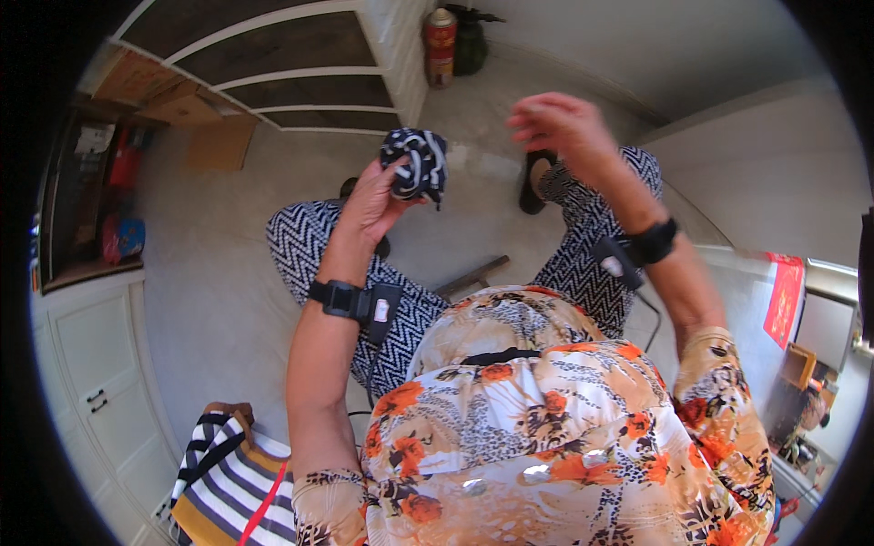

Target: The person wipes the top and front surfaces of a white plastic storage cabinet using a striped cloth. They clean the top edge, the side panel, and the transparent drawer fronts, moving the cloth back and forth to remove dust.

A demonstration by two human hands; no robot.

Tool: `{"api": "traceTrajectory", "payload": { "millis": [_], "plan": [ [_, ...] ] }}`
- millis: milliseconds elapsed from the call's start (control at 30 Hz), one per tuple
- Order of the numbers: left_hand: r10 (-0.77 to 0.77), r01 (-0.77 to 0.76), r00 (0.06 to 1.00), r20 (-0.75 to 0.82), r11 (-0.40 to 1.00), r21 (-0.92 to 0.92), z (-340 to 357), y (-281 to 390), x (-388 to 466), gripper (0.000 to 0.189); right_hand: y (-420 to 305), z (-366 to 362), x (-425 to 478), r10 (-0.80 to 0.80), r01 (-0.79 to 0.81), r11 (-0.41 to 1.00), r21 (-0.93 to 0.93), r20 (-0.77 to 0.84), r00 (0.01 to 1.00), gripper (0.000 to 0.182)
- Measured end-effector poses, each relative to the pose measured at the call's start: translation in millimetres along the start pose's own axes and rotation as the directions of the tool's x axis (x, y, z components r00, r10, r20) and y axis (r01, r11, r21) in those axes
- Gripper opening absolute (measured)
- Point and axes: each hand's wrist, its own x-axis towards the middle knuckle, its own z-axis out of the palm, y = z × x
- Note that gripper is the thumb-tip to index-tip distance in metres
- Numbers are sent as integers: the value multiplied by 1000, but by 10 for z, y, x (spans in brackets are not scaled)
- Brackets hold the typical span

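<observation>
A bunched-up piece of dark navy and white patterned fabric [414, 166] is gripped in my left hand [375, 198], above the floor between my knees. Its folds hide most of its shape. My right hand [563, 126] is raised beyond my right knee, apart from the fabric and blurred. Nothing shows in it, and its fingers are bent and partly hidden, so how far apart they are is unclear. Black straps with small dark devices circle both my wrists, the left strap [341, 299] and the right strap [652, 242].
A spray can [441, 48] and a dark green sprayer bottle [470, 48] stand by the far wall. Dark-fronted drawers [300, 51] and cardboard [218, 142] are ahead to the left. A striped garment [232, 484] lies at lower left, beside white cabinet doors [95, 327]. A wooden bar [471, 275] shows beneath me.
</observation>
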Motion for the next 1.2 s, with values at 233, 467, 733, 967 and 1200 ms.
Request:
{"api": "traceTrajectory", "payload": {
  "millis": [233,467,733,967,1200],
  "plan": [
    [-19,19,1000,17,1000,19,60,64,-4,22,135,-1410,-4,-321,116,708,-697,-171,931,29],
    [-36,35,999,27,999,35,20,65,8,19,266,-1123,-295,-361,86,195,-977,10,932,19],
    [-66,69,998,-22,991,114,33,11,16,18,372,-1299,-219,-420,95,444,-891,-113,900,17],
    [-68,68,997,48,998,-5,687,300,-522,20,294,-1169,-241,-406,63,408,-911,-119,906,20],
    [-47,49,997,68,999,-23,872,405,-612,17,324,-1195,-185,-373,100,434,-895,-78,924,20]
  ]
}}
